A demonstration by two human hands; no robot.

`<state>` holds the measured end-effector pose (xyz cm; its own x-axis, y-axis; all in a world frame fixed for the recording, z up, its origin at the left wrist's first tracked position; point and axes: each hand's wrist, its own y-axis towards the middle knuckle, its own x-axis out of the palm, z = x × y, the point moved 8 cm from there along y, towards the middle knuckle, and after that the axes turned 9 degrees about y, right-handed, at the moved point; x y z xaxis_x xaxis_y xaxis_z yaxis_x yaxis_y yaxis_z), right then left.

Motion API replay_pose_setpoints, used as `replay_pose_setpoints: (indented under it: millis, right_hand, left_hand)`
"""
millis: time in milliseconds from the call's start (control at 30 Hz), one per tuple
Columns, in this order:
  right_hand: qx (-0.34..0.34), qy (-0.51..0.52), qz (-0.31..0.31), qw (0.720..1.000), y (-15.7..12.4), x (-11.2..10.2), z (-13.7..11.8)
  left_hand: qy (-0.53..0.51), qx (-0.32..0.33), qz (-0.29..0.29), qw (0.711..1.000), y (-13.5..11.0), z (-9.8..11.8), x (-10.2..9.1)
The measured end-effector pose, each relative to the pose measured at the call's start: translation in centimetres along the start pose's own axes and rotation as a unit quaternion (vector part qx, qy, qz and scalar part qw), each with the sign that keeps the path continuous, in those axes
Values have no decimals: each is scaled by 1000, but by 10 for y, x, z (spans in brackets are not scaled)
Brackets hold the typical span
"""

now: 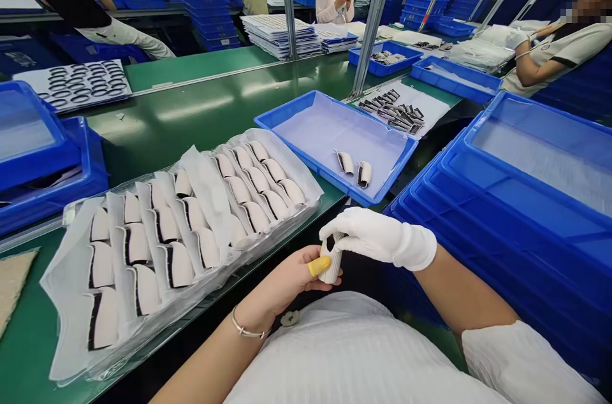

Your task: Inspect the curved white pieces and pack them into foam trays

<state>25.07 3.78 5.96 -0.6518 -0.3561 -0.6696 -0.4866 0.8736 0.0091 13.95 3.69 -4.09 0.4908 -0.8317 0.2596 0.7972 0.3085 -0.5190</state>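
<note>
A small curved pale piece with a dark opening (331, 271) is held upright in front of my body. My left hand (306, 270), bare with a yellow cover on the thumb, grips it from the left and below. From the upper right, my right hand (370, 235), in a white glove, pinches its top edge. Two similar curved pieces (364, 174) lie in the blue lined tray (291, 117) just beyond my hands. To the left, several more pale pieces with black edges (174, 264) sit in rows on white sheet packing (71, 327).
Stacked blue trays (502, 213) rise close on my right. More blue trays (38, 136) stand at the left. Metal posts (375, 21) rise from the green bench (201, 98). Dark strips (396, 111) lie on a white sheet. Several people work around the benches.
</note>
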Motion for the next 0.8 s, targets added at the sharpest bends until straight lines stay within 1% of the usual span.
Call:
replay_pose_setpoints:
  millis: [133,267,367,433,533,567,600,667,733,800]
  right_hand:
    - [-25,19,14,999,-2,1,4]
    - [-26,39,22,999,-3,2,9]
    - [-31,37,30,998,-4,3,8]
    - [-21,10,63,998,-5,0,7]
    - [-5,-69,154,986,-11,-7,3]
    - [-8,-92,171,981,-12,-6,1]
    - [-16,-109,175,978,-13,-2,-2]
    - [-30,-131,161,978,-10,9,-5]
    - [-23,-139,151,978,-6,20,-3]
    - [-10,-138,160,977,-2,26,1]
  left_hand:
    - [15,5,-2,1000,2,-1,1]
    - [11,1,9,1000,4,-2,-1]
    - [9,13,13,1000,7,-2,-2]
    - [14,24,33,999,9,0,-5]
    - [28,51,81,995,10,6,-12]
    - [36,64,96,993,9,9,-14]
    - [47,75,110,990,9,12,-15]
    - [78,93,132,984,8,17,-17]
    - [119,98,154,976,8,19,-19]
    - [151,99,166,969,8,18,-21]
